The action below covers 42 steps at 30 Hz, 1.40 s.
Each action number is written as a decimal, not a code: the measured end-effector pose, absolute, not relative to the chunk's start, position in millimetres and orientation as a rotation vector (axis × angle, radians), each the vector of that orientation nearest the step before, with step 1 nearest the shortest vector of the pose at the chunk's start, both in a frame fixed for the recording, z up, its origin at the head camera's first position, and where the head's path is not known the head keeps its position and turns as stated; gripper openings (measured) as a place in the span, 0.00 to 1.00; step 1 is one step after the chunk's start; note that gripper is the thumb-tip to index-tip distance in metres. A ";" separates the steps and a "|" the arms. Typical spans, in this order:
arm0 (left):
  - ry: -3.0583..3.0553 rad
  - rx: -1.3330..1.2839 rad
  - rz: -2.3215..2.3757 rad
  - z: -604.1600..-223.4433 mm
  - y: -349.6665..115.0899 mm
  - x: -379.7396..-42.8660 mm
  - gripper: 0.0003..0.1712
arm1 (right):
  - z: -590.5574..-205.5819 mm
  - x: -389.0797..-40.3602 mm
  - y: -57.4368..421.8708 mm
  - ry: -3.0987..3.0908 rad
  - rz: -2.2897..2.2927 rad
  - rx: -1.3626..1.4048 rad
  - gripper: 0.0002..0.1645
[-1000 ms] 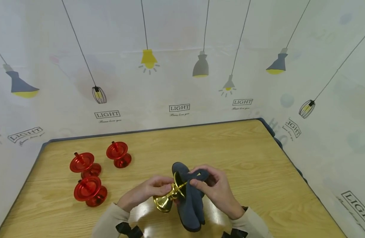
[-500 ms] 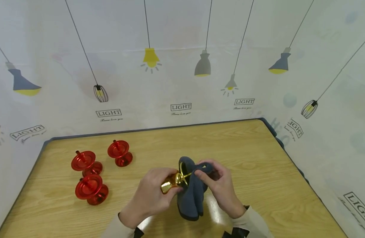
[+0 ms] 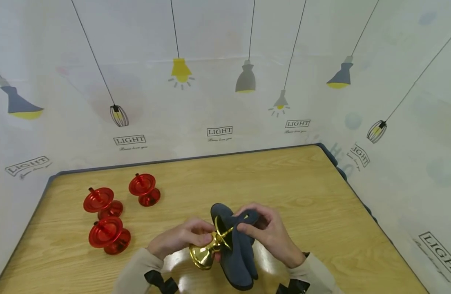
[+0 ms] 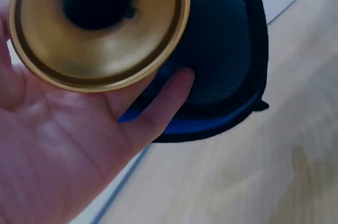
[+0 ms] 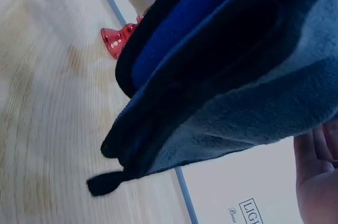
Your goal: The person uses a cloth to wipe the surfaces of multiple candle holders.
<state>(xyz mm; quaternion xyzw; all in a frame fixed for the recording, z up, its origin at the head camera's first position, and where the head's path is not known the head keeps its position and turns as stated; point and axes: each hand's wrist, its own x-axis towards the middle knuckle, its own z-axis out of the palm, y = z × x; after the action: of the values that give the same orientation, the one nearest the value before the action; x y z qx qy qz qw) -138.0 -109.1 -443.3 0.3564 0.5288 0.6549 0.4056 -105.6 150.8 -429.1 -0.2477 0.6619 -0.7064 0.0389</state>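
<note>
A shiny gold candle holder [image 3: 202,257] is tilted on its side above the table, its base towards the lower left. My left hand [image 3: 179,239] grips it by the stem, thumb on top. In the left wrist view the hollow underside of the gold base [image 4: 105,68] faces the camera. My right hand [image 3: 273,237] pinches a folded blue-grey cloth [image 3: 235,263] around the tip of the holder's thin spike. Part of the gold dish lies behind the cloth. The same cloth [image 5: 237,123] hangs down large in the right wrist view, beside the right hand [image 5: 319,176].
Several red candle holders stand at the left of the wooden table [image 3: 284,183]: one farther back [image 3: 142,185], one at the far left [image 3: 99,201] and one nearer [image 3: 106,232]. A white wall covering with printed lamps [image 3: 245,79] rises behind the table.
Half a second ago my left hand wrapped over the gold base; now it has rolled back and the base shows again, turned downwards. The right hand keeps its pinch on the cloth.
</note>
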 end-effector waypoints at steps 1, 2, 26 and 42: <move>1.319 0.883 1.662 -444.9 -108.8 -137.4 0.31 | -428.9 -105.5 150.9 2.037 -2.165 -0.748 0.12; 1.347 0.870 1.679 -446.1 -108.1 -136.4 0.31 | -428.6 -105.3 151.3 2.052 -2.162 -0.719 0.12; 2.173 0.879 1.796 -431.4 -91.2 -115.1 0.12 | -426.6 -111.9 160.3 2.103 -2.188 -0.734 0.12; 2.277 0.831 1.894 -437.0 -93.1 -107.1 0.20 | -424.7 -107.6 150.8 2.183 -2.204 -0.647 0.11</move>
<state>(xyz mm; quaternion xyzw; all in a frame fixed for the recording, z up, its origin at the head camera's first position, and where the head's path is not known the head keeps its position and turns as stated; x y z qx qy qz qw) -107.1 -93.1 -437.0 0.2699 0.7398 0.6155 0.0329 -107.6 150.8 -424.7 -0.2041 0.6888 -0.6954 -0.0137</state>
